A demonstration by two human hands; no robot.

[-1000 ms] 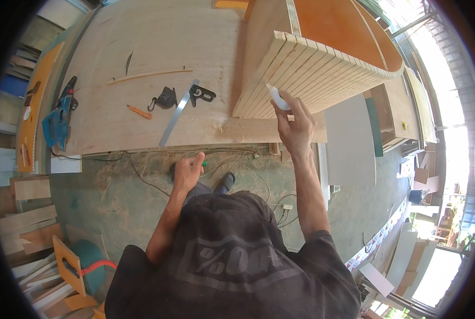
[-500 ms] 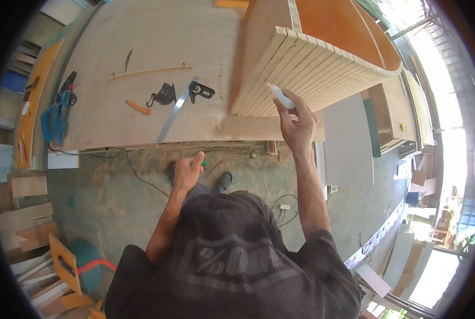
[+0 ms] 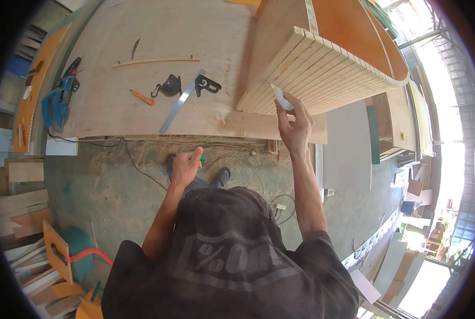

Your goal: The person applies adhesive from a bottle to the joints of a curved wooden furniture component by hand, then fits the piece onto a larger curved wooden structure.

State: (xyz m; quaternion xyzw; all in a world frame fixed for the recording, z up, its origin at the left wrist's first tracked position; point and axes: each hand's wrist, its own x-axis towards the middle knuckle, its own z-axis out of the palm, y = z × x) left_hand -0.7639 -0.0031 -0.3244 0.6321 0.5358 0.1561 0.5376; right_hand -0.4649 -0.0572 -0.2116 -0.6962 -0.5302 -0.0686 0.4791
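Observation:
My right hand (image 3: 296,125) pinches a small white squeeze bottle (image 3: 284,101) with a pointed nozzle. The nozzle is tilted up toward the slatted face of a curved wooden piece (image 3: 328,72), whose thin strips are parted by narrow dark gaps. Whether the tip touches the wood, I cannot tell. Down in front of the bench edge, my left hand (image 3: 186,167) is closed around a small green thing (image 3: 202,159), mostly hidden by the fingers; its kind does not show.
On the wooden workbench (image 3: 104,95) lie a combination square (image 3: 184,98), a dark tape measure with a clip (image 3: 168,85), an orange utility knife (image 3: 142,97), a thin wood strip (image 3: 152,62) and a blue power tool (image 3: 59,103). Cables (image 3: 142,167) run across the floor.
The whole view has shifted slightly. The bottle is still in my right hand near the slatted wood, and my left hand keeps its grip on the green thing.

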